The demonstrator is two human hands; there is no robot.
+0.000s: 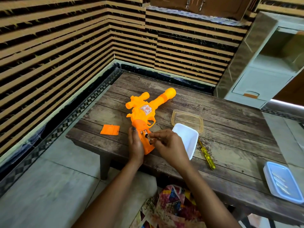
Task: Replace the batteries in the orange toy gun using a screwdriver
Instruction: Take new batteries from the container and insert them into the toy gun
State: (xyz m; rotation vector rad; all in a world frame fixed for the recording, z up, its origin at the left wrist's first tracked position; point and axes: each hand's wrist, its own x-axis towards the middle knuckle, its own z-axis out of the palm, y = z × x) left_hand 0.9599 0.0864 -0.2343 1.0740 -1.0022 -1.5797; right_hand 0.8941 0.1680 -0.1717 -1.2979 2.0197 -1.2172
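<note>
The orange toy gun (144,112) lies on the wooden table (222,125), barrel pointing away, its handle's battery bay open. My left hand (135,145) holds the handle from the left side. My right hand (167,143) pinches a battery (148,136) at the open bay. The orange battery cover (109,129) lies flat on the table to the left of the gun. A yellow-handled screwdriver (206,153) lies on the table to the right of my right hand.
A white tray (189,137) rests partly on a clear plastic container (187,119) just right of the gun. A lidded container with batteries (283,181) sits near the table's right front edge. Striped walls close in behind and left; a cabinet (263,63) stands back right.
</note>
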